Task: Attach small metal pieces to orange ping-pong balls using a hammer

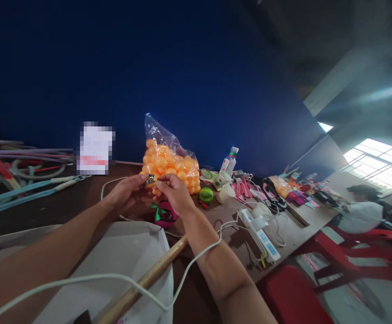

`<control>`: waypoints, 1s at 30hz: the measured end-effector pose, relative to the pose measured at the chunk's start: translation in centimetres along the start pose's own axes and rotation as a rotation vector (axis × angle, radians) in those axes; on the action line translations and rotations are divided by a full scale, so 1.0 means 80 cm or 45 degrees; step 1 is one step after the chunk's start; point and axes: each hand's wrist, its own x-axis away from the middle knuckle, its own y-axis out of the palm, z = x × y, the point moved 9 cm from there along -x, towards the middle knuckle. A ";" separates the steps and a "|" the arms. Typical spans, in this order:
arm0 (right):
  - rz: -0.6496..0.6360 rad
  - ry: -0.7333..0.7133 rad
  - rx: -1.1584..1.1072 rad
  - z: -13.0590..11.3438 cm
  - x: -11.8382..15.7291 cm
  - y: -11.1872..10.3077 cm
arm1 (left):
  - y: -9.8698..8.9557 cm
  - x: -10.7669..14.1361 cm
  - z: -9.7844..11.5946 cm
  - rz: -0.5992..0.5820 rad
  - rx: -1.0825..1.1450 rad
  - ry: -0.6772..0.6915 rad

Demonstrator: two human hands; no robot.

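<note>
Both hands meet in front of a clear plastic bag of orange balls (172, 164). Between thumb and fingers, my left hand (126, 192) pinches a small shiny gold-and-dark piece (150, 181); its kind is too small to tell. My right hand (174, 192) is closed at the piece's right side, fingertips touching it. Part of the piece is hidden by the fingers. Just below the hands lies a magenta round item with a green ribbon (166, 214). To the right of my right hand sits a clear green ball-shaped item (205, 195).
A grey-white tray (131, 240) and a wooden stick (151, 270) lie under my forearms. A white cable (196, 261) loops over my right forearm. Further right are a power strip (259, 234), a bottle (229, 161) and a red chair (337, 256). Light-blue rods (23, 198) lie left.
</note>
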 end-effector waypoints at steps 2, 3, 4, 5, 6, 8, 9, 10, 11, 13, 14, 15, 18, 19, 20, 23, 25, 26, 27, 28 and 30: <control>-0.001 -0.006 0.040 0.001 0.000 0.001 | -0.003 0.000 -0.001 0.029 0.032 -0.023; -0.005 -0.012 0.072 -0.001 0.001 0.002 | -0.003 0.000 0.000 0.040 0.052 -0.028; -0.013 -0.015 0.120 -0.004 0.003 0.003 | -0.004 0.001 0.000 0.051 0.073 -0.028; -0.022 -0.019 0.186 -0.009 0.007 0.005 | -0.005 0.001 0.002 0.067 0.097 -0.024; -0.039 -0.032 0.277 -0.016 0.012 0.008 | -0.006 0.001 0.003 0.086 0.127 -0.016; -0.100 -0.091 0.535 -0.039 0.029 0.018 | -0.009 0.001 0.005 0.124 0.200 -0.014; -0.196 -0.159 0.725 -0.051 0.041 0.030 | -0.010 0.001 0.005 0.144 0.238 -0.018; -0.309 -0.221 0.949 -0.060 0.054 0.044 | -0.011 0.001 0.005 0.162 0.272 -0.025; -0.511 -0.251 1.175 -0.059 0.070 0.062 | -0.012 0.001 0.005 0.176 0.296 -0.036; -1.025 -0.291 1.507 -0.039 0.111 0.097 | -0.014 0.000 0.004 0.195 0.315 -0.057; -1.219 -0.306 1.607 -0.027 0.129 0.107 | -0.015 0.000 0.005 0.205 0.318 -0.058; -1.353 -0.308 1.697 -0.015 0.142 0.114 | -0.016 0.000 0.005 0.214 0.319 -0.059; -1.578 -0.247 1.874 0.019 0.162 0.127 | -0.023 -0.002 0.004 0.257 0.317 -0.056; -1.632 -0.212 1.906 0.028 0.166 0.131 | -0.026 -0.002 0.004 0.273 0.316 -0.054; -1.678 -0.173 1.929 0.036 0.168 0.135 | -0.027 -0.003 0.003 0.279 0.316 -0.050; -1.765 -0.079 1.979 0.050 0.173 0.141 | -0.031 -0.007 0.003 0.264 0.335 -0.033; -1.816 -0.064 1.975 0.053 0.176 0.143 | -0.032 -0.009 0.003 0.249 0.359 -0.021; -1.832 -0.084 1.961 0.052 0.176 0.144 | -0.034 -0.009 0.003 0.252 0.366 -0.018; -1.835 -0.123 1.944 0.050 0.175 0.144 | -0.035 -0.010 0.003 0.261 0.367 -0.016; -1.822 -0.180 1.926 0.045 0.174 0.144 | -0.036 -0.010 0.003 0.271 0.363 -0.016; -1.733 -0.321 1.904 0.031 0.165 0.144 | -0.038 -0.010 0.003 0.299 0.351 -0.017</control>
